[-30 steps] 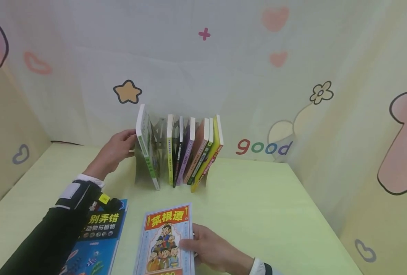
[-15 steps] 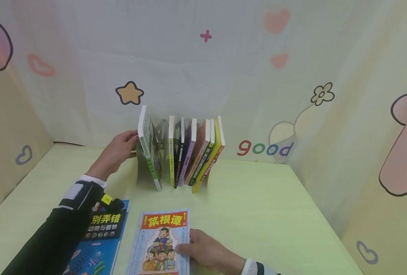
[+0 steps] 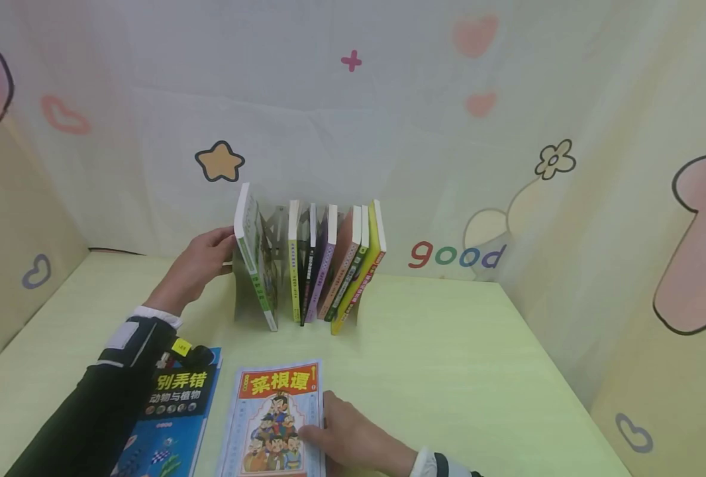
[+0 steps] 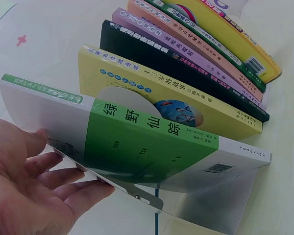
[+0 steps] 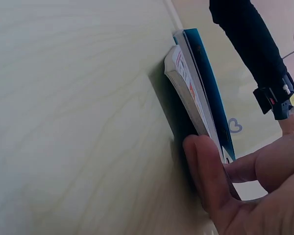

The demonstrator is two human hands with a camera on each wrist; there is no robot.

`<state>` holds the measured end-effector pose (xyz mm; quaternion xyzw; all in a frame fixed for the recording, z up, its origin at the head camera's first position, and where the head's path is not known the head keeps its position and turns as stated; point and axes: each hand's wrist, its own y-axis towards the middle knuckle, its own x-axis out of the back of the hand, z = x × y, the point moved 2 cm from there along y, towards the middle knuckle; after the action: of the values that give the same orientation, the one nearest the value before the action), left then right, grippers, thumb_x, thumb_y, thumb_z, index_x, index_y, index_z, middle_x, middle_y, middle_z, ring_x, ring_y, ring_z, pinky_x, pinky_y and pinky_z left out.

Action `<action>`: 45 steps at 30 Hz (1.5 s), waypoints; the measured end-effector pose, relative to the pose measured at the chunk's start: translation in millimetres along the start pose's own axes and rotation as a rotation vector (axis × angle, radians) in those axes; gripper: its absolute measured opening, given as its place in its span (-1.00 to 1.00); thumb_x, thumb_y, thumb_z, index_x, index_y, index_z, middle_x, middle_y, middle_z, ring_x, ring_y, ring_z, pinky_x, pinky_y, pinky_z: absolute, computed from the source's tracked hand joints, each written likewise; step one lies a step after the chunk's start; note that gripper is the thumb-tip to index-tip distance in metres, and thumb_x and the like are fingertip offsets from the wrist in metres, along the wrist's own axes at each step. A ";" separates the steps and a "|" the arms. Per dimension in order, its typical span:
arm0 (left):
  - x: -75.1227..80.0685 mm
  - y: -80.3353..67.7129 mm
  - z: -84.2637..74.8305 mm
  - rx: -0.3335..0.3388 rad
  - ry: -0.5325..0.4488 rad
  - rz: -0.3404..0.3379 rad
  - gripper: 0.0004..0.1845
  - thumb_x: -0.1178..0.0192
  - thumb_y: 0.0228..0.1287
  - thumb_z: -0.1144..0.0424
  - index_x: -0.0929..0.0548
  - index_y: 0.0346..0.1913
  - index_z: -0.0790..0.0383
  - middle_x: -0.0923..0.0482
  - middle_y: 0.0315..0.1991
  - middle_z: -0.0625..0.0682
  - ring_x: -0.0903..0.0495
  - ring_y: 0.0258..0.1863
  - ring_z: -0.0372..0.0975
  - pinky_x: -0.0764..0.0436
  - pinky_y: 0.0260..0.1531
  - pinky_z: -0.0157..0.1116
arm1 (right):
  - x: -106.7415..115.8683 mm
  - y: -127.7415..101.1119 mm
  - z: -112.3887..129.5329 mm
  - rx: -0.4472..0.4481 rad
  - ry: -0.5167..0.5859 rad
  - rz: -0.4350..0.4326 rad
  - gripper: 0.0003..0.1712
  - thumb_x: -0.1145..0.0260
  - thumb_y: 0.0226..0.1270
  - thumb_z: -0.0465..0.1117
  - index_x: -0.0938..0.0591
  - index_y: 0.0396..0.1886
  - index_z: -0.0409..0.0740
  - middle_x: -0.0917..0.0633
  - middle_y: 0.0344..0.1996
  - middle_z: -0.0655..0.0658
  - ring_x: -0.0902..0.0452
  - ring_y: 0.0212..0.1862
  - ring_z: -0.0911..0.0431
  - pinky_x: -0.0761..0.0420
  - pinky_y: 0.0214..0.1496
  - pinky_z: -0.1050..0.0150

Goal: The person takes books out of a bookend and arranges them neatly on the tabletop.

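Note:
My left hand (image 3: 195, 271) is at the outer side of a white-and-green book (image 3: 255, 265), the leftmost of an upright row. In the left wrist view its fingers are loosely extended, fingertips at the edge of a metal bookend (image 4: 213, 208) and thumb by the cover of that book. Low in the head view, my right hand (image 3: 359, 434) pinches the right edge of a light blue paperback (image 3: 275, 424) with a red title band and cartoon figures. Its thumb lies over the cover; the other fingers are underneath, as the right wrist view shows.
Several thin books stand right of the green one, including a yellow-spined book (image 3: 294, 278), a purple one (image 3: 322, 281) and a leaning yellow one (image 3: 361, 278). A blue book (image 3: 174, 424) lies flat under the left forearm. A printed curtain (image 3: 353, 146) hangs behind the table (image 3: 448, 371).
The right hand has moved slightly left with the light blue paperback, drawing it nearer the blue book. The left hand stays at the row's left end.

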<state>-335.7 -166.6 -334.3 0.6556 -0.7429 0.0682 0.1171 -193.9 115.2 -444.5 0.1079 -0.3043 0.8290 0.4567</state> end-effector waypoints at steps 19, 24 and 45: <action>0.7 1.1 0.8 0.010 0.014 -0.012 -0.40 0.17 0.73 0.08 -0.08 0.66 0.19 -0.16 0.56 0.29 -0.24 0.49 0.23 -0.35 0.39 0.17 | -6.4 1.2 3.2 -0.124 -0.251 -0.076 -0.21 -0.44 0.40 0.06 -0.37 0.38 -0.32 -0.62 -0.33 -0.06 -0.58 -0.27 0.05 -0.63 -0.06 -0.01; 0.9 0.7 0.9 0.006 0.014 -0.006 -0.40 0.17 0.73 0.07 -0.07 0.66 0.18 -0.16 0.56 0.29 -0.24 0.48 0.23 -0.34 0.39 0.17 | -6.3 0.3 3.4 -0.138 -0.270 -0.081 -0.20 -0.44 0.40 0.04 -0.36 0.39 -0.37 -0.60 -0.33 -0.10 -0.57 -0.28 0.03 -0.59 -0.16 0.04; 0.9 2.3 1.9 0.005 -0.002 -0.002 -0.40 0.16 0.72 0.06 -0.09 0.66 0.18 -0.16 0.57 0.28 -0.24 0.49 0.23 -0.34 0.39 0.17 | -7.9 -2.7 0.4 -0.092 -0.183 -0.055 -0.30 -0.45 0.41 -0.04 -0.38 0.36 -0.26 -0.63 -0.37 -0.02 -0.62 -0.38 0.07 -0.61 -0.34 0.18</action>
<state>-338.3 -167.7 -335.7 0.6567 -0.7421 0.0691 0.1149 -187.3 110.6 -446.7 0.1705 -0.3793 0.7880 0.4540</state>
